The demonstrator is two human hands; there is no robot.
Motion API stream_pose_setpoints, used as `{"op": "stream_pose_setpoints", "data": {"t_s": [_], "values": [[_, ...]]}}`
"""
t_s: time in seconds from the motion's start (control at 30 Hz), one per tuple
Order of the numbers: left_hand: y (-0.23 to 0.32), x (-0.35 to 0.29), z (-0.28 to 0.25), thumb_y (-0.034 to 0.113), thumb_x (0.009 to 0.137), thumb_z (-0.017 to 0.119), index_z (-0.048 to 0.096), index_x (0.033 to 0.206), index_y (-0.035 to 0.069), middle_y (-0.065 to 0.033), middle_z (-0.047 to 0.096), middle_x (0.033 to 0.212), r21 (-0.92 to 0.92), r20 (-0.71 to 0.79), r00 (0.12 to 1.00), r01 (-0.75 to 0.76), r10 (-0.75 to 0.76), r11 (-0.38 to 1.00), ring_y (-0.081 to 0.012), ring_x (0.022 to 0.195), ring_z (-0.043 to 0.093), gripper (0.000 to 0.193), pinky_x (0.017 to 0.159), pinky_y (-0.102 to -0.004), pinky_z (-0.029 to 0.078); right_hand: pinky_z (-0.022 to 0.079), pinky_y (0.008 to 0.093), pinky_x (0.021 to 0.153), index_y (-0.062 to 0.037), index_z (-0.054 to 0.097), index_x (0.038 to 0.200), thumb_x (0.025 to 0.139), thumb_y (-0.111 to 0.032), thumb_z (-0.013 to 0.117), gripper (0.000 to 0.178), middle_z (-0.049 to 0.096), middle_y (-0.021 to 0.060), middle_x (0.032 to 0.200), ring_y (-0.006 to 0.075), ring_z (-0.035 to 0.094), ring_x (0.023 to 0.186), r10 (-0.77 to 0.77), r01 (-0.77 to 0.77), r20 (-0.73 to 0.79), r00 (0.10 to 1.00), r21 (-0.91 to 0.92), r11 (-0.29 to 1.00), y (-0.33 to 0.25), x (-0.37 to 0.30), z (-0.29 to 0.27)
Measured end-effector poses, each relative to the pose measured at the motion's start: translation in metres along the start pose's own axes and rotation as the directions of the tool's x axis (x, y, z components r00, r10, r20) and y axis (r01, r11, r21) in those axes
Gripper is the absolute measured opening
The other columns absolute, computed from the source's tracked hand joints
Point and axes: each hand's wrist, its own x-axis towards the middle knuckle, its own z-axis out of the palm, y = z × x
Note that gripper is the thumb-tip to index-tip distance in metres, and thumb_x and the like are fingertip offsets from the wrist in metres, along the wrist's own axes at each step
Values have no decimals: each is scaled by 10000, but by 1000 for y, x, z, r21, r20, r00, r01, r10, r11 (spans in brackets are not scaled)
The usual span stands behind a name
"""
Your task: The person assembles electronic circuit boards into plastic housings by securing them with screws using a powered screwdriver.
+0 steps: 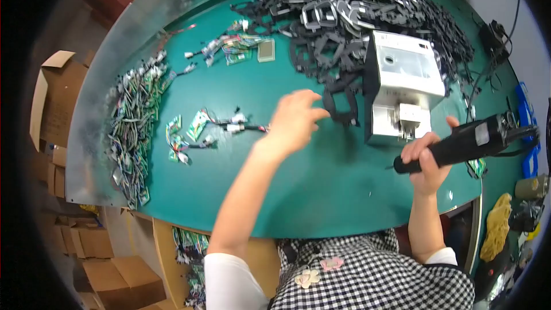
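My right hand point(426, 163) is wrapped round the front end of a black electric screwdriver point(468, 142), its thin bit pointing left. The tool is held just in front of a white-and-black screw feeder point(404, 60). My left hand point(294, 119) is over the middle of the green table, its fingers apart and holding nothing. Just right of its fingertips lies a black plastic frame point(329, 103), at the near edge of a large heap of similar black frames point(338, 17). Left of that hand are small green circuit boards with wires point(198, 125).
A long pile of wired circuit boards point(136, 120) lines the table's left edge. Farther back lie more wired boards point(236, 51) and a small grey square part point(266, 50). Cardboard boxes point(123, 278) stand left on the floor. Blue bins point(528, 126) and a yellow bag point(496, 227) are at right.
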Motion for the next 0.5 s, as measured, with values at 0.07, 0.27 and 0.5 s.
{"op": "stream_pose_setpoints", "data": {"t_s": [0.07,0.27,0.5], "values": [[11,5,23,140,582,748,642,951,148,-127,401,1292,55,-13,1000,-23,24,998,-313,1252,311,384,1004,-437,286,466,291,504,-28,152,1305,759,-84,621,722,494,76,608,158,500,496,60,-60,-18,998,2,998,-3,-14,0],[17,27,9,179,611,739,554,744,73,-149,379,1311,-34,-54,998,31,-33,999,-345,1272,272,252,1020,-536,189,471,287,500,-30,133,1316,767,-72,591,717,488,76,622,154,494,496,47,-47,-68,997,11,999,-7,6,-6],[89,-28,19,201,611,741,534,784,91,-139,448,1238,-93,-19,993,114,-116,989,-319,1209,369,292,1003,-510,229,448,270,478,-53,106,1340,775,-128,592,749,482,62,642,143,485,487,67,-66,-103,992,13,998,0,15,-9]]}}
